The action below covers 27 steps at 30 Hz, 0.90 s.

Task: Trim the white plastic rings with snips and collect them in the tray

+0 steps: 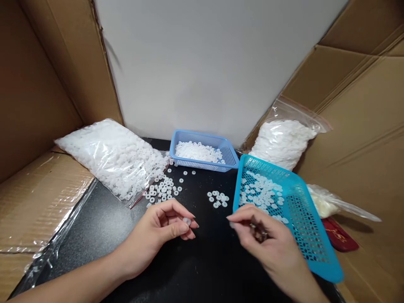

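Note:
My left hand (pixel 164 229) hovers over the black table (pixel 104 227), thumb and fingers pinched on a small white ring (pixel 187 221). My right hand (pixel 261 240) is beside it, fingers curled and slightly blurred, closed on something small I cannot make out. Loose white rings (pixel 162 189) lie scattered just beyond my left hand, and a small cluster of rings (pixel 218 198) lies between the hands and the baskets. A turquoise basket (pixel 309 235) with rings in it sits tilted at my right hand.
A blue basket (pixel 229 153) of rings stands at the back. A big clear bag of rings (pixel 113 155) lies at left, another bag (pixel 280 141) leans at back right. Cardboard walls (pixel 362 139) enclose both sides. A red object (pixel 339 237) lies right.

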Motion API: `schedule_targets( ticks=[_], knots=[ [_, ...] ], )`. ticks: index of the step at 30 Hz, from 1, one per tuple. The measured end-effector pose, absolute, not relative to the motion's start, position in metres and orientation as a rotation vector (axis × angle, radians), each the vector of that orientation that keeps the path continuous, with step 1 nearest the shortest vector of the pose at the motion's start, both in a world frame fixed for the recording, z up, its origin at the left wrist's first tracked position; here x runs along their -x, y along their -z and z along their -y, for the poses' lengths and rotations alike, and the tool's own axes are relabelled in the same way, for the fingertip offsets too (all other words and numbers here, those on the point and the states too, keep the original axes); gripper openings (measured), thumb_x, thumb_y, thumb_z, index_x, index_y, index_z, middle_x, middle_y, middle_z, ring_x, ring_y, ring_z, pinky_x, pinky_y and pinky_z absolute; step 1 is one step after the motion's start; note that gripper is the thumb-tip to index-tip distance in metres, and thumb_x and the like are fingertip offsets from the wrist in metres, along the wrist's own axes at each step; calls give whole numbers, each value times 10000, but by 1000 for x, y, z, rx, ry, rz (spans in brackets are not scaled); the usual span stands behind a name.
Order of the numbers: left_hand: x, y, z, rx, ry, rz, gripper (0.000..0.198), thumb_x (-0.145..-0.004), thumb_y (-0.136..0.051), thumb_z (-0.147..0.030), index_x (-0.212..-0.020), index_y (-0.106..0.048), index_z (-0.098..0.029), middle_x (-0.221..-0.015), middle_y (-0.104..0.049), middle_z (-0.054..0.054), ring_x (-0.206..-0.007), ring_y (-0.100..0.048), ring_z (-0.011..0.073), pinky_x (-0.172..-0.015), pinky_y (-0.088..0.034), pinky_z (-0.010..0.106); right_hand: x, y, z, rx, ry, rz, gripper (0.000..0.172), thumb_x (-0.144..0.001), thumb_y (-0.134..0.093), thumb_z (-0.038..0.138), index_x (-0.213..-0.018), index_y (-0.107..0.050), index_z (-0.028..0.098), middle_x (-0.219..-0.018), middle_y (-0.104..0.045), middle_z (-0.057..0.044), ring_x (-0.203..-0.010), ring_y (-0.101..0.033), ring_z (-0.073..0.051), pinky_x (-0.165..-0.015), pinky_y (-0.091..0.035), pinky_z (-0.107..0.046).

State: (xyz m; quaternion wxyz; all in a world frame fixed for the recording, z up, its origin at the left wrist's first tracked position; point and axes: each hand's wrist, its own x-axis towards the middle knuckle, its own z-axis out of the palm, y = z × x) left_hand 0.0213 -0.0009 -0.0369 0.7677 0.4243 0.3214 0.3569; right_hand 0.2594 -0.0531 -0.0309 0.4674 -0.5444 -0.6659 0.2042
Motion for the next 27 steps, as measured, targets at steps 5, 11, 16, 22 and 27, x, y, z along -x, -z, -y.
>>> schedule_targets(
  ticks=[5,11,16,22,27],
  knots=[
    [-22,36,3,-1010,-718,-756,204,-841,-820,-377,-872,-773,-180,-711,-702,-18,-671,-601,97,-648,-450,201,-216,39,53,1169,-630,1555,118,-847,-653,111,-885,-655,224,-698,-598,46,-440,-458,-65,-395,-370,-176],
    [-25,36,5,-975,-580,-790,465,-819,-752,-625,-828,-689,-163,-650,-626,-26,-575,-508,96,-547,-319,220,-203,47,48,1085,-576,1597,224,-846,-648,56,-945,-602,251,-767,-608,51,-475,-451,-56,-417,-380,-161],
    [-26,38,6,-1016,-599,-753,475,-726,-849,-590,-724,-656,-156,-633,-639,-29,-509,-434,71,-520,-276,223,-199,50,51,1021,-533,1680,291,-864,-602,22,-1023,-589,266,-865,-643,32,-493,-473,-51,-456,-430,-166],
    [-25,33,6,-1048,-606,-757,430,-743,-846,-550,-682,-695,-152,-479,-513,-73,-464,-375,75,-505,-255,228,-197,43,52,950,-440,1725,258,-896,-616,28,-1041,-667,236,-827,-652,-1,-537,-529,-75,-447,-418,-176],
    [-21,30,8,-1263,-627,-757,452,-857,-714,-607,-751,-629,-176,-626,-601,-34,-534,-435,105,-544,-312,246,-198,45,51,961,-594,1592,221,-847,-639,21,-887,-701,229,-803,-671,-8,-581,-595,-99,-459,-426,-182]
  ],
)
